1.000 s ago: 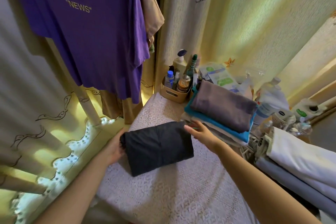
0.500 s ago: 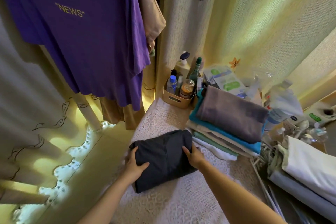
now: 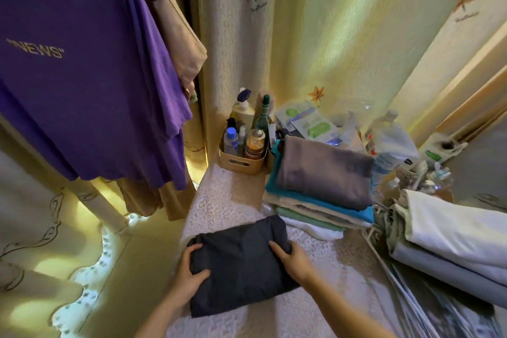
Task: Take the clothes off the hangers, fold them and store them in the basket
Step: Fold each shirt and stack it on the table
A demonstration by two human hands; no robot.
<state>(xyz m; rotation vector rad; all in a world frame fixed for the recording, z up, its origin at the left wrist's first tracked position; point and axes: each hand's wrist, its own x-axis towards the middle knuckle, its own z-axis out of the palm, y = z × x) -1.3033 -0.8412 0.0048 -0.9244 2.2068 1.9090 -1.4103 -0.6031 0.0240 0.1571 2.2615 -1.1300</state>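
Clothes first: the purple T-shirt point(image 3: 82, 77) with "NEWS" on its chest hangs at upper left, a tan garment point(image 3: 175, 44) behind it. My lace-covered table point(image 3: 227, 200) carries a stack of folded clothes point(image 3: 321, 189) (grey on top, teal, cream and green beneath) at its far right side. Near me on the lace lies the folded dark garment point(image 3: 244, 261). My left hand point(image 3: 189, 280) grips its left edge, fingers curled on top, and my right hand point(image 3: 293, 258) clasps its right edge, fingers closed over the fold. A small beige caddy point(image 3: 238, 163) of bottles stands at the table's far end, just beside the stack.
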